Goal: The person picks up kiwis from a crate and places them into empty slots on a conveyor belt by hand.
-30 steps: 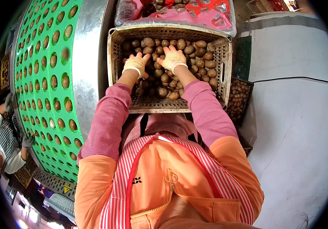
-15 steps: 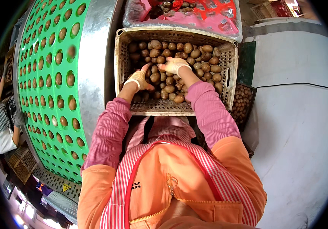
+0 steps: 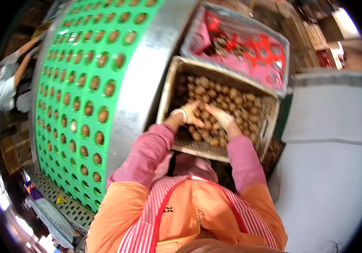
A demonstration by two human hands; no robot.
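Observation:
A perforated plastic crate (image 3: pixel 269 130) holds several brown, mottled eggs (image 3: pixel 235 97). Inside it, my left hand (image 3: pixel 191 114) and my right hand (image 3: pixel 218 116), both with pale wrappings, face each other with fingers curved round a cluster of eggs; motion blur hides exactly how many each holds. Left of the crate, a metal rim (image 3: pixel 128 105) borders a curved green panel (image 3: pixel 63 164) with rows of holes, many holding eggs. Behind the crate sits a plastic-lined box (image 3: pixel 265 76) with red and pink material and some dark contents.
A co-worker (image 3: pixel 4 90) reaches at the panel's far left side. A perforated metal strip (image 3: pixel 69 211) runs along the lower left. A darker crate of eggs (image 3: pixel 273 154) lies partly under the right side. A pale grey surface (image 3: pixel 324 181) spans the right, with stacked crates (image 3: pixel 303 42) beyond.
My hands have come closer together and curled round eggs, having been spread over them. The view has swung, so the crate now appears tilted, lower and farther right.

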